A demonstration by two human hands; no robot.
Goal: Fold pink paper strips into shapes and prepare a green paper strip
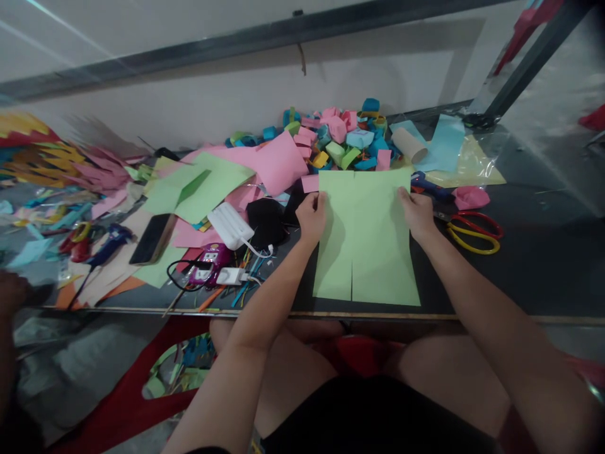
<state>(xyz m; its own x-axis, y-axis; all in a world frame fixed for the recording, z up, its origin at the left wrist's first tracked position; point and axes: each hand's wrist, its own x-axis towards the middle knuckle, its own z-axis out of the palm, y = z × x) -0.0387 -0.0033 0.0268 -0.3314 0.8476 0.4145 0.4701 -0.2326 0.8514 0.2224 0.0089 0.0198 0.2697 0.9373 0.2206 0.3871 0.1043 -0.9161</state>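
A light green sheet of paper point(378, 239) lies over the dark table in front of me, with a slit running up from its near edge and a short nick at its far edge. My left hand point(312, 217) pinches its left side near the top. On the opposite side, my right hand point(416, 213) grips the right edge between thumb and fingers. Scissors with red and yellow handles point(475, 232) rest just right of my right hand, their blades partly hidden. Beyond the sheet is a heap of curled coloured paper pieces point(340, 135).
Left of the sheet lie a white power bank point(231, 226), a purple power strip point(210, 261), a phone point(152, 239), a blue glue gun point(111, 243) and green papers point(208, 183). A cardboard tube point(409, 145) sits at the back right. Another person's hand point(12, 293) shows at far left.
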